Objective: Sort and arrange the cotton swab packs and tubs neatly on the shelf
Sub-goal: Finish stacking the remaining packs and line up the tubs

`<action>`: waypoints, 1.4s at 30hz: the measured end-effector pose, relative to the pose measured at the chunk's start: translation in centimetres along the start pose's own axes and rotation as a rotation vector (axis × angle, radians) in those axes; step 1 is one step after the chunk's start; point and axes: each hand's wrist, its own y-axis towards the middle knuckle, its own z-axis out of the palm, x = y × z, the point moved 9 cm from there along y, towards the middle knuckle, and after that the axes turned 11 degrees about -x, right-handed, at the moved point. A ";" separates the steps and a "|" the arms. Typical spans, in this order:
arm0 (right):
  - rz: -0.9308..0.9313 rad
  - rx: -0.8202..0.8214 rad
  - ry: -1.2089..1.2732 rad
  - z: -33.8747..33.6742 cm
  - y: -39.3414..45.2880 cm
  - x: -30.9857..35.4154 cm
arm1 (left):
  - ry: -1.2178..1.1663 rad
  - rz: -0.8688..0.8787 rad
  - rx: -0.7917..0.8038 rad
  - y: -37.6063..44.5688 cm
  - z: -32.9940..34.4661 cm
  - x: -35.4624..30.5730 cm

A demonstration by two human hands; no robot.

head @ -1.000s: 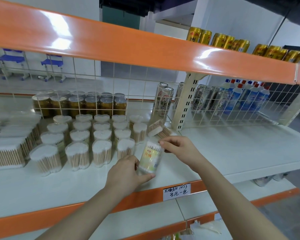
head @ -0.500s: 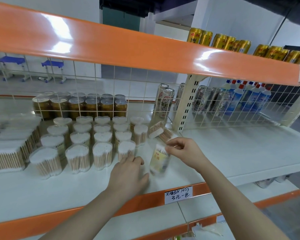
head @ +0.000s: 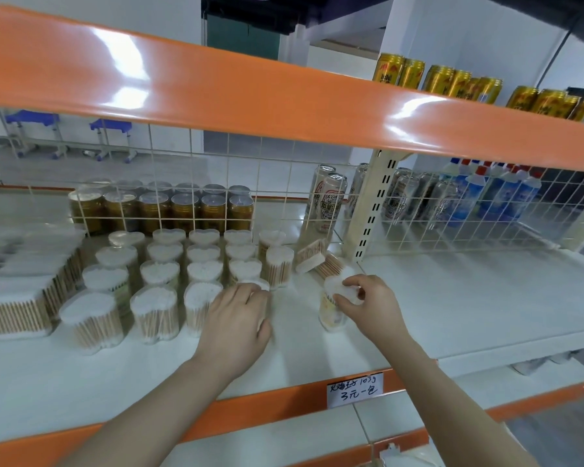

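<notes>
Several heart-shaped clear tubs of cotton swabs point(head: 154, 311) stand in rows on the white shelf point(head: 452, 305). My right hand point(head: 368, 305) grips the lid of one upright tub with a yellow label point(head: 331, 315), apart from the rows to the right. My left hand point(head: 236, 315) reaches over the front right tub of the rows point(head: 255, 285) and hides most of it; its fingers curl round that tub. Flat swab packs point(head: 17, 298) are stacked at the left. Two tubs point(head: 312, 256) lie tipped over behind my right hand.
Behind a wire grid point(head: 189, 183) stand gold-labelled jars point(head: 162, 210), tall cans point(head: 327, 200) and blue bottles point(head: 499, 193). An orange shelf beam point(head: 250, 96) hangs overhead with gold cans point(head: 452, 80) on top. A handwritten price tag point(head: 354, 389) sits on the front edge.
My right hand has stood the yellow-labelled tub upright on the shelf. My left hand let go of it and moved left onto the front right tub of the rows.
</notes>
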 end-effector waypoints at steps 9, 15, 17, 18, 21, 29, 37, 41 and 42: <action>0.044 0.018 -0.013 0.9 -0.2 -1.4 | 0.051 0.017 0.018 0.3 0.8 1.5; 0.038 0.047 0.003 1.2 -1.0 -1.5 | 0.089 0.045 0.022 0.4 2.0 2.3; 0.028 0.047 0.021 1.2 -1.3 -1.3 | 0.084 0.068 0.002 0.5 1.9 2.2; 0.018 0.047 0.031 1.2 -1.5 -1.1 | 0.083 0.075 -0.008 0.6 1.8 2.2; -0.029 0.064 0.059 1.6 -2.1 -0.5 | 0.097 0.093 -0.074 0.9 1.4 2.1; -0.063 0.068 0.079 2.7 -2.5 0.6 | 0.031 0.089 -0.113 1.2 1.2 2.3; 0.014 0.027 0.068 3.1 -1.6 0.1 | 0.015 0.079 -0.118 1.3 1.2 2.4; 0.014 0.032 0.064 3.3 -1.2 -0.1 | 0.008 0.077 -0.111 1.4 1.4 2.6; 0.010 0.032 0.065 3.4 -1.2 -0.1 | 0.008 0.076 -0.109 1.4 1.5 2.6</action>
